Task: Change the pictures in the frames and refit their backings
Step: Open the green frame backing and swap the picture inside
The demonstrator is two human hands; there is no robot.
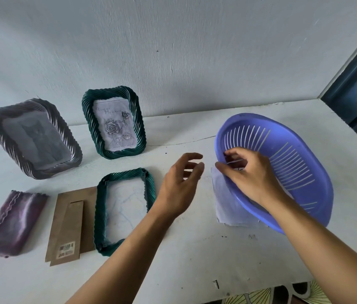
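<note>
Open frame [125,212] lies face-down on the table [195,255], left of centre, with its backing board [70,224] off and flat just beside it on the left. A pale sheet shows in the opening. Two more frames stand at the wall: green frame [114,122] with a rose print, grey frame [34,138] leaning back (blurred, print unreadable).

Hands: left hand [182,183] hovers between the open frame and the basket [293,163], fingers spread and loose, holding nothing. Right hand [249,174] pinches the basket's near rim, thumb outside and fingers inside. A pale strip shows between the fingers; can't tell if it's a sheet. The basket looks tipped up, with a paper sheet [228,205] poking out from under it.

Handling, my read:
- Frames: moulded twisted-rope rim, rigid and light. Grip by the long sides and keep off the glazing, if there is any.
- Backing board: thin brown fibreboard with a hinged stand and barcode sticker. Stiff but will crease, so lift by an edge.
- Paper: limp, tears and smudges easily. Pinch a corner and support it flat.
- Basket: slotted purple plastic, slick and flexible.

Purple cloth [11,222] sits crumpled at far left.
</note>
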